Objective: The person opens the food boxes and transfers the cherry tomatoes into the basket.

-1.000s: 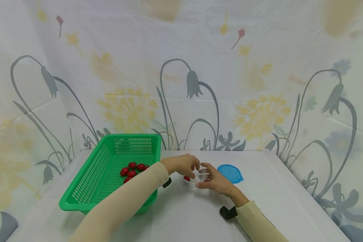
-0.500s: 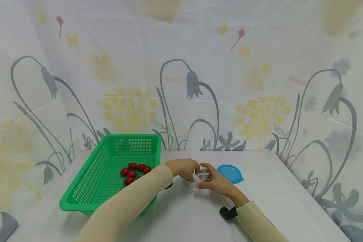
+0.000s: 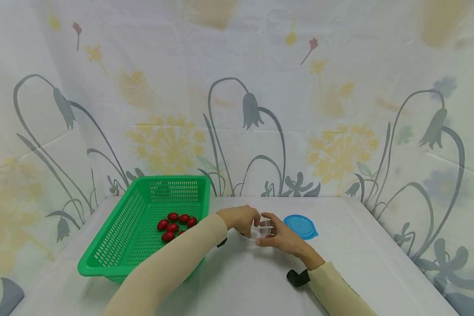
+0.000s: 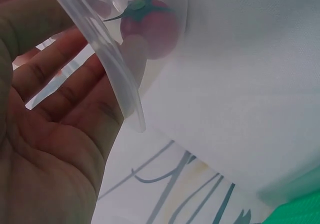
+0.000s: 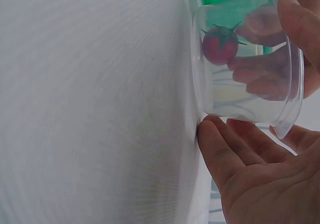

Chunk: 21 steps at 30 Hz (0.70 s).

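Note:
A small clear plastic cup (image 3: 263,229) stands on the table between both hands. My right hand (image 3: 281,237) grips it from the right, thumb (image 5: 302,26) on the near side of the rim and fingers along the far wall. Into its mouth reaches my left hand (image 3: 241,219), fingers bent down inside. One red cherry tomato (image 5: 219,48) with green sepals sits low in the cup, hidden by the left hand in the head view. Left fingertips are right at the tomato (image 4: 155,33), seen through the clear wall with the digits at its side.
A green slotted basket (image 3: 120,232) with several cherry tomatoes (image 3: 172,227) stands at left, under the left forearm. Behind the right hand lies a blue lid (image 3: 301,226). White cloth covers the table (image 3: 241,281); a flowered curtain (image 3: 237,153) hangs behind.
The left hand has gone from above the cup down into it, covering the tomato that showed there in the head view. The right hand and the cup have stayed in place.

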{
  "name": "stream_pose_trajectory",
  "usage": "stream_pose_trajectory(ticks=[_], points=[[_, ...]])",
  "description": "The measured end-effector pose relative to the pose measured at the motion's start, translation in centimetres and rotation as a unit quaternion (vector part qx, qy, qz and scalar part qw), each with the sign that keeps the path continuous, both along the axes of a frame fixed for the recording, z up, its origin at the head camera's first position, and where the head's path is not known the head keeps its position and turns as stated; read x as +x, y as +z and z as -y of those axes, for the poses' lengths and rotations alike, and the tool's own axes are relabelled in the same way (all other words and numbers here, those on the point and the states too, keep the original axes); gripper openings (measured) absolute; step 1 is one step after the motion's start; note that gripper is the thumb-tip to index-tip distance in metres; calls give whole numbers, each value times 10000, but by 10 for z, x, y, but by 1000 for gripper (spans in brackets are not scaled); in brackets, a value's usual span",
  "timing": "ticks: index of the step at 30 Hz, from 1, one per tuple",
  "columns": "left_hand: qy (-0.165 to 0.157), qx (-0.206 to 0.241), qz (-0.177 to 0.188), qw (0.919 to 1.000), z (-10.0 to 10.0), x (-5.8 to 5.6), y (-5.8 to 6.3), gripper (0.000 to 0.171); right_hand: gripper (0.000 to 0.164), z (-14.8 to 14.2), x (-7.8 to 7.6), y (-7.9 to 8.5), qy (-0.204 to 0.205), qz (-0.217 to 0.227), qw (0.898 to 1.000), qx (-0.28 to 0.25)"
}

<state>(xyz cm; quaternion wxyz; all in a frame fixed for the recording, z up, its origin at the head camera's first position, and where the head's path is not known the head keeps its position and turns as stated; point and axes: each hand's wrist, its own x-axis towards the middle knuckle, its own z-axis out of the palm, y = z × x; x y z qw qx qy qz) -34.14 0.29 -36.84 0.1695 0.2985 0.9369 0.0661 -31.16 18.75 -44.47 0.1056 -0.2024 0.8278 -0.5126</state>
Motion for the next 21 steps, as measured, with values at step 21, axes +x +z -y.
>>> stream_pose_trajectory(ticks=[21], points=[[11,289,80,9996,2,-1,3,37,88,1,2,2,-24,38,10000,6]])
